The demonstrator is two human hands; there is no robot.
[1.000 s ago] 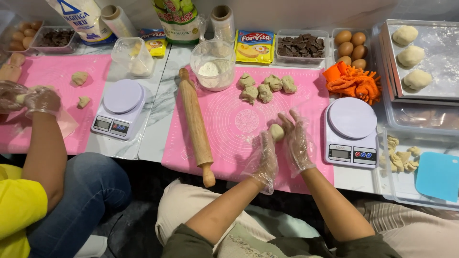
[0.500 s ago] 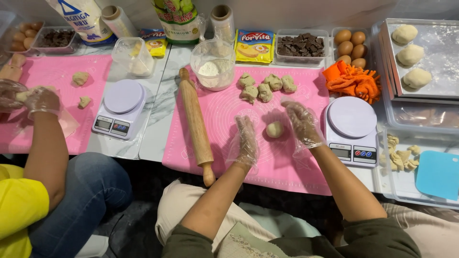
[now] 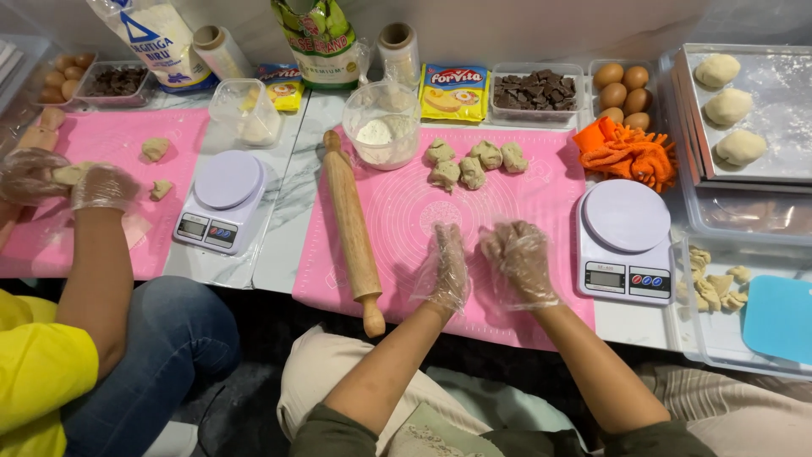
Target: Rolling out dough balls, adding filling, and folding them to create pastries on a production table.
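Note:
Both my hands wear clear plastic gloves over the pink silicone mat [image 3: 524, 190]. My left hand [image 3: 444, 269] is held flat with its fingers straight, touching nothing I can see. Just beside it, my right hand [image 3: 518, 262] is curled and cupped on the mat, covering the small dough piece that lay there, so the piece is hidden. Several cut dough pieces [image 3: 470, 161] lie at the far side of the mat. A wooden rolling pin [image 3: 351, 224] lies along the mat's left edge.
A white scale [image 3: 626, 228], an orange cloth [image 3: 626, 152], eggs [image 3: 622, 85], a tray of dough balls [image 3: 732, 101] and a blue scraper [image 3: 778, 317] are to the right. A flour bowl [image 3: 381, 123] stands behind. A co-worker's gloved hand [image 3: 101, 186] works dough at left.
My hands moved nearer to me and closer together. The dough piece, seen between them before, is now covered by my right hand.

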